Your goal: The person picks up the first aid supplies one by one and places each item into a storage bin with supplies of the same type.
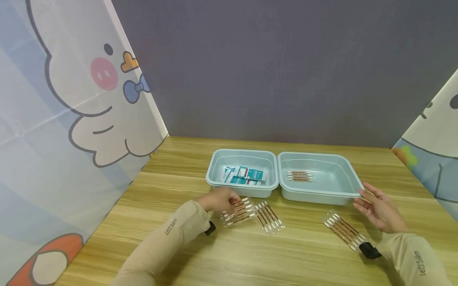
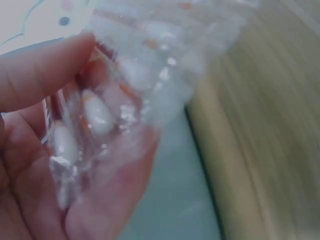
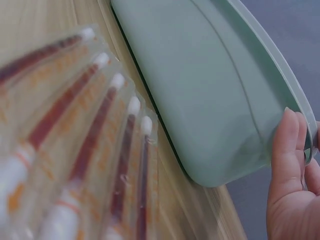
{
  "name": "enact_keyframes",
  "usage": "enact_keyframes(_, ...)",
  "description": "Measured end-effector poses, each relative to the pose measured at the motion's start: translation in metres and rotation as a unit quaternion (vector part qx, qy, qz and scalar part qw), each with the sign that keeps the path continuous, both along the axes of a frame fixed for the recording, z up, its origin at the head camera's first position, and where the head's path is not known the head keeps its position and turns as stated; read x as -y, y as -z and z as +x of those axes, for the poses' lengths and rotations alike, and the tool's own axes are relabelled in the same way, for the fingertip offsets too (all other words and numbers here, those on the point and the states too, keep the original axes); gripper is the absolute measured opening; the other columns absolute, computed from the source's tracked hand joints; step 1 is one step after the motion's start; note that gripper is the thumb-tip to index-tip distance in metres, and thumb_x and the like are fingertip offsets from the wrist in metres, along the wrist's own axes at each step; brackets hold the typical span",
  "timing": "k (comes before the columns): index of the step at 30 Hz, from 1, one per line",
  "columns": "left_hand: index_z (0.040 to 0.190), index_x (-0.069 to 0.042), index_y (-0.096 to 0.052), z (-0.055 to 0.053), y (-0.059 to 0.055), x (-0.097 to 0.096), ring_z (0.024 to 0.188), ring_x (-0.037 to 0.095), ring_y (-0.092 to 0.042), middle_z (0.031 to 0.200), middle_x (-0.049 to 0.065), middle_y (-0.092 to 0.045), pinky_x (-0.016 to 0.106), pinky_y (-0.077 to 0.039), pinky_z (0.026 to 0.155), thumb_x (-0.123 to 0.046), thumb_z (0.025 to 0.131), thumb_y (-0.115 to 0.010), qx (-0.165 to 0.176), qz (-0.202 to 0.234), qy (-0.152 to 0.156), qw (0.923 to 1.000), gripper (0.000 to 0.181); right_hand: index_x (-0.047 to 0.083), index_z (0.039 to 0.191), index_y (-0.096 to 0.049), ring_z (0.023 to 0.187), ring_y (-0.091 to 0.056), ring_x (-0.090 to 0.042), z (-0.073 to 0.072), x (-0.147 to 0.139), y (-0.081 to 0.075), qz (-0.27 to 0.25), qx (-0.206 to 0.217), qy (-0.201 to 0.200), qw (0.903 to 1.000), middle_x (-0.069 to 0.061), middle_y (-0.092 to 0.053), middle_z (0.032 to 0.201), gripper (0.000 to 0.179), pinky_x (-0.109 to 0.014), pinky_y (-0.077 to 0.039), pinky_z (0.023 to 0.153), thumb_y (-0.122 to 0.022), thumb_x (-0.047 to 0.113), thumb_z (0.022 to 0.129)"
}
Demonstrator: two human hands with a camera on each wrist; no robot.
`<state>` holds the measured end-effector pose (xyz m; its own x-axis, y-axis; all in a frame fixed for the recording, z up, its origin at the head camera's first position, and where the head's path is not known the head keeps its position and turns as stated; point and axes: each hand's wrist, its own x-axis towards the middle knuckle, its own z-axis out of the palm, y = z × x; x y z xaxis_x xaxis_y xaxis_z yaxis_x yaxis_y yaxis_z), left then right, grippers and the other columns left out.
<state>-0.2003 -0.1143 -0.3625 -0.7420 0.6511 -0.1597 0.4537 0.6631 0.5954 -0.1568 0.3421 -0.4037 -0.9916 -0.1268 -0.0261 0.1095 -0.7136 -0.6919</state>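
My left hand point(image 1: 222, 200) pinches a clear-wrapped pack of brown-stemmed cotton swabs point(image 1: 243, 213) in front of the left bin. In the left wrist view the thumb lies across the crinkled wrapper point(image 2: 97, 112), white swab tips showing through. A second swab pack point(image 1: 269, 217) lies just right of it on the table. My right hand point(image 1: 383, 210) grips the right front corner of the right pale-green bin point(image 1: 318, 195), its fingers point(image 3: 285, 150) against the outer wall under the rim. Another swab pack point(image 1: 344, 230) lies left of that hand.
Inside the left pale-green bin point(image 1: 218, 184) are several teal-and-white packets point(image 1: 247, 174). One swab pack point(image 1: 299, 176) lies in the right bin. Both bins stand side by side on the wooden table point(image 1: 171, 178), with a grey panel point(image 1: 272, 79) behind.
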Motion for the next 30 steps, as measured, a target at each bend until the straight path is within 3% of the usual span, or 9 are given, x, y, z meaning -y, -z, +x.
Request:
enact_keyframes(11,0.104,-0.003,-0.071,0.004,-0.02,-0.029,0.051,0.006,-0.045,0.064,-0.002,-0.055,0.016,-0.04,0.047,-0.001,0.084,-0.071,0.019,0.097,-0.059,0.9934,0.02,0.01,0.105,-0.069,0.073,-0.07,-0.025,0.001,0.0,0.007,-0.009,-0.014,0.0,0.9999,-0.012,-0.061,0.091,0.03,-0.032,-0.059,0.071,-0.044,-0.006,0.098)
enact_keyframes(18,0.112,-0.006,-0.069,0.002,-0.033,-0.049,0.045,0.006,-0.045,0.064,-0.003,-0.057,0.018,-0.039,0.045,-0.006,0.085,-0.072,-0.005,0.13,-0.073,0.9889,0.027,0.011,0.107,-0.068,0.075,-0.07,-0.025,-0.003,-0.001,0.006,-0.007,-0.03,-0.008,0.9995,-0.011,-0.06,0.094,0.03,-0.032,-0.059,0.073,-0.043,-0.005,0.099)
enact_keyframes(25,0.117,-0.005,-0.067,-0.011,-0.048,-0.065,0.047,0.009,-0.05,0.068,0.001,-0.055,0.019,-0.045,0.046,-0.004,0.086,-0.07,0.063,0.187,-0.121,0.9728,0.031,0.009,0.108,-0.067,0.076,-0.07,-0.026,-0.005,0.0,0.007,-0.026,-0.03,-0.021,0.999,-0.011,-0.059,0.094,0.03,-0.033,-0.059,0.074,-0.041,-0.004,0.1)
enact_keyframes(30,0.12,-0.006,-0.067,-0.018,-0.053,-0.076,0.049,0.009,-0.05,0.07,0.002,-0.056,0.021,-0.05,0.048,-0.006,0.087,-0.07,0.066,0.195,-0.133,0.9695,0.034,0.009,0.109,-0.067,0.076,-0.07,-0.026,-0.002,-0.002,0.007,-0.024,-0.031,-0.025,0.9989,-0.012,-0.06,0.093,0.032,-0.033,-0.059,0.073,-0.039,-0.004,0.1)
